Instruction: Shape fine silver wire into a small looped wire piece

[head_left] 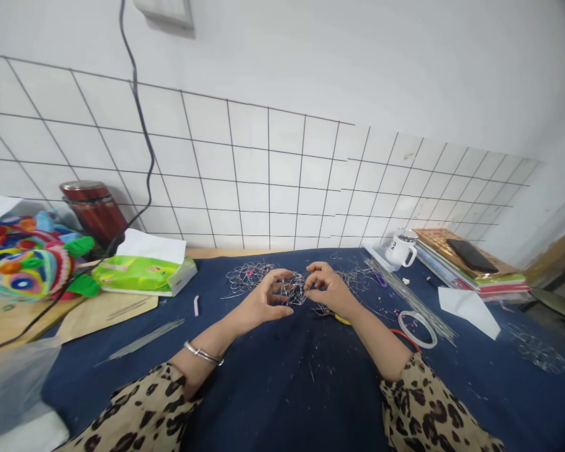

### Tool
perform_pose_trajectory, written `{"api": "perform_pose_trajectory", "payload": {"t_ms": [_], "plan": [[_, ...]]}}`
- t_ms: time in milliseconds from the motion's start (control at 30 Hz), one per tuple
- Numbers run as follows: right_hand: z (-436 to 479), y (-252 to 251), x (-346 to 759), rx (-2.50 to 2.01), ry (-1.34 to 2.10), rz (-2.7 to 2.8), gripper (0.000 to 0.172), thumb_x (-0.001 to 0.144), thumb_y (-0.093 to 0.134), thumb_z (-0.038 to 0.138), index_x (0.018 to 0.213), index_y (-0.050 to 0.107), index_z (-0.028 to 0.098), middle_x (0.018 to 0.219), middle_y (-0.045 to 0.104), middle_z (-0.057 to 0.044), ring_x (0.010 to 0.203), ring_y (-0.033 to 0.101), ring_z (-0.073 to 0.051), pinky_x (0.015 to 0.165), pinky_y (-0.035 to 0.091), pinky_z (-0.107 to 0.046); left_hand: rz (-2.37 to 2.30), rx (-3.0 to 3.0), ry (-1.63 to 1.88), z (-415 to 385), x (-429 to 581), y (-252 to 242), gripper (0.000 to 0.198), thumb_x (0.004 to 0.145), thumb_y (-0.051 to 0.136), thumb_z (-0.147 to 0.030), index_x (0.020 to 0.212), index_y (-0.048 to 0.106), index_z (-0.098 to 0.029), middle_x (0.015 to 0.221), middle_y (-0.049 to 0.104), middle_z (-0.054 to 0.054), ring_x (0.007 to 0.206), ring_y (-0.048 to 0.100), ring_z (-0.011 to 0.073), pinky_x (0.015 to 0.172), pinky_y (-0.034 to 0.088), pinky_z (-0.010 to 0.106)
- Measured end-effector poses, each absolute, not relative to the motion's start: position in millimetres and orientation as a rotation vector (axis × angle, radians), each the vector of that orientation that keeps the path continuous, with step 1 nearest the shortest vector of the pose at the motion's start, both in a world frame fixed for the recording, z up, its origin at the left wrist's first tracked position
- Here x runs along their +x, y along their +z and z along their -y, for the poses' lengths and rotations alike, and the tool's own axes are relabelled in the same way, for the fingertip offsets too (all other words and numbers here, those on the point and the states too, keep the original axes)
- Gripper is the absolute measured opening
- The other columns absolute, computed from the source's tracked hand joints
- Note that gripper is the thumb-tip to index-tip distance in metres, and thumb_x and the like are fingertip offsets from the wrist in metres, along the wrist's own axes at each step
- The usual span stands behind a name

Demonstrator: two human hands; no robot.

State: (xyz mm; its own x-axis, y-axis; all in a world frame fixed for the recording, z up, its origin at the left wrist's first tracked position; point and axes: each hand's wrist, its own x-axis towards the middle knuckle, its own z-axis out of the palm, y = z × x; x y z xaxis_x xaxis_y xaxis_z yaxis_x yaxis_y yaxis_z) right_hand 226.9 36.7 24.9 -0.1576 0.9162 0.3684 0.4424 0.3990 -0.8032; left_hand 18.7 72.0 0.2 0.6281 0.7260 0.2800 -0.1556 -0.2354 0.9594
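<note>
A tangle of thin silvery wire (297, 290) sits between my two hands above the dark blue cloth. My left hand (266, 300) curves around its left side, fingers bent against the wire and thumb held lower. From the right, my right hand (330, 290) pinches the wire between thumb and forefinger, with the other fingers raised. Beneath the right hand lie pliers with yellow handles (341, 319), partly hidden. Behind the left hand rests a heap of bent wire pieces (245, 276) with a small pink spot, and more bent wires (358, 279) lie behind the right hand.
Straight wires (417, 301) lie at right, beside a white ring coil (419, 329) and scattered pink beads. A white mug (400, 250) and stacked books with a phone (471, 255) stand behind. At left are a tissue pack (136, 273), loose wires (144, 341) and a red thermos (94, 210).
</note>
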Motion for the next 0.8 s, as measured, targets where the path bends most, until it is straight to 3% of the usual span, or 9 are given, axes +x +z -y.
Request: {"api": "perform_pose_trajectory", "payload": {"t_ms": [100, 233, 400, 800], "plan": [[-37, 26, 228, -1.139, 0.734, 1.734, 0.007, 0.067, 0.062, 0.017, 0.073, 0.062, 0.019, 0.121, 0.046, -0.005, 0.099, 0.05, -0.018, 0.078, 0.042, -0.03, -0.477, 1.576, 0.862, -73, 17, 2, 0.051, 0.068, 0.069, -0.02, 0.114, 0.047, -0.023, 0.122, 0.048, 0.011, 0.111, 0.05, 0.0234, 0.086, 0.046, 0.036], [-37, 23, 228, -1.053, 0.88, 1.667, 0.005, 0.07, 0.059, 0.017, 0.075, 0.057, 0.018, 0.11, 0.056, -0.006, 0.094, 0.055, -0.018, 0.077, 0.043, -0.03, -0.503, 1.613, 0.906, -75, 17, -1, 0.043, 0.071, 0.066, -0.021, 0.111, 0.048, -0.02, 0.112, 0.054, 0.01, 0.102, 0.055, 0.02, 0.084, 0.047, 0.034], [-36, 23, 228, -0.972, 0.885, 1.622, 0.004, 0.073, 0.059, 0.019, 0.073, 0.056, 0.017, 0.103, 0.059, -0.006, 0.089, 0.057, -0.016, 0.078, 0.044, -0.03, -0.506, 1.758, 1.15, -76, 21, -7, 0.038, 0.071, 0.065, -0.018, 0.106, 0.05, -0.019, 0.118, 0.05, 0.011, 0.108, 0.052, 0.0217, 0.084, 0.048, 0.035], [-34, 24, 228, -0.917, 0.783, 1.648, 0.004, 0.075, 0.059, 0.019, 0.073, 0.056, 0.018, 0.103, 0.059, -0.006, 0.083, 0.058, -0.015, 0.074, 0.046, -0.028, -0.572, 1.98, 1.425, -61, 26, 1, 0.039, 0.076, 0.053, -0.009, 0.113, 0.048, -0.02, 0.123, 0.051, 0.012, 0.112, 0.052, 0.0217, 0.087, 0.049, 0.035]]}}
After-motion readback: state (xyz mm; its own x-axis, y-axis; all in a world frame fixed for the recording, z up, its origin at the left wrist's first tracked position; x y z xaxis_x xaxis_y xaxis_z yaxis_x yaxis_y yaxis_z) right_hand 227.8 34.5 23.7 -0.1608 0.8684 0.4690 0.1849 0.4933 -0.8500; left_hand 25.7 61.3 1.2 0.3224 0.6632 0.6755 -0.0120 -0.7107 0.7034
